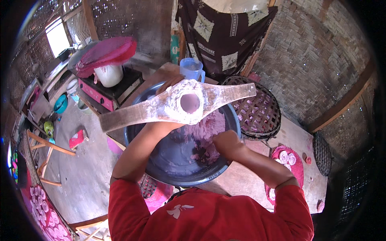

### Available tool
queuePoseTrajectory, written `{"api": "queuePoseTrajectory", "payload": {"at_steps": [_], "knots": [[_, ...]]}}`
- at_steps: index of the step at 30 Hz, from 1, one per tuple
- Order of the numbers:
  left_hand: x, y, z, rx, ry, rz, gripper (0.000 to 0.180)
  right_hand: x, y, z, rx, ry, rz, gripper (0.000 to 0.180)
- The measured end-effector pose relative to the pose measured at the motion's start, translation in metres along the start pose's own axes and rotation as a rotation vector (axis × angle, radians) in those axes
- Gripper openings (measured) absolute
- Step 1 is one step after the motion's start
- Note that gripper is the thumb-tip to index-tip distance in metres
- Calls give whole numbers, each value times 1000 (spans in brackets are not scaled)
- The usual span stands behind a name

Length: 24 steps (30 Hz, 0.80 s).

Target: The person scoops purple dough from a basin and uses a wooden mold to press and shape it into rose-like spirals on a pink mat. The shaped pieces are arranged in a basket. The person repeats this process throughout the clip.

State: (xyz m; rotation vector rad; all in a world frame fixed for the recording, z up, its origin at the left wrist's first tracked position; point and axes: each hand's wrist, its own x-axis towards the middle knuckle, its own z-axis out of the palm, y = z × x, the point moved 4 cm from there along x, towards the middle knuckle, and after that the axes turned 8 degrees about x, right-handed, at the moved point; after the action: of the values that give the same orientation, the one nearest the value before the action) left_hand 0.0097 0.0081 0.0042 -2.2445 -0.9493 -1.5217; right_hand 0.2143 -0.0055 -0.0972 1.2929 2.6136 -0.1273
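Note:
A wooden press with two long handles and a round holed middle (189, 103), smeared white with dough, is held up over a wide grey basin (173, 181). My left hand (165, 127) grips it from beneath; the press hides most of the fingers, and some show beyond its far edge. Pinkish-purple dough (209, 126) lies in the basin's right half, with smears over the bottom. My right hand (228, 144) is down at this dough, fingers curled closed around some of it, the fingertips hidden.
A blue plastic jug (191, 68) stands behind the basin. To the right are a woven basket (257, 108) and a pink tray with coiled dough rounds (287, 158). At left, a pot (108, 76) under a pink cover sits on a stove (95, 94). More rounds (46, 211) lie lower left.

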Motion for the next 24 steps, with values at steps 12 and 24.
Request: {"api": "queuePoseTrajectory", "payload": {"at_steps": [12,24], "knots": [[52,13,-21,374,-131,286,38,-153,74,-142,909,85,-201,46],[51,45,12,388,-213,191,29,-116,-15,-152,-458,991,-94,27]]}}
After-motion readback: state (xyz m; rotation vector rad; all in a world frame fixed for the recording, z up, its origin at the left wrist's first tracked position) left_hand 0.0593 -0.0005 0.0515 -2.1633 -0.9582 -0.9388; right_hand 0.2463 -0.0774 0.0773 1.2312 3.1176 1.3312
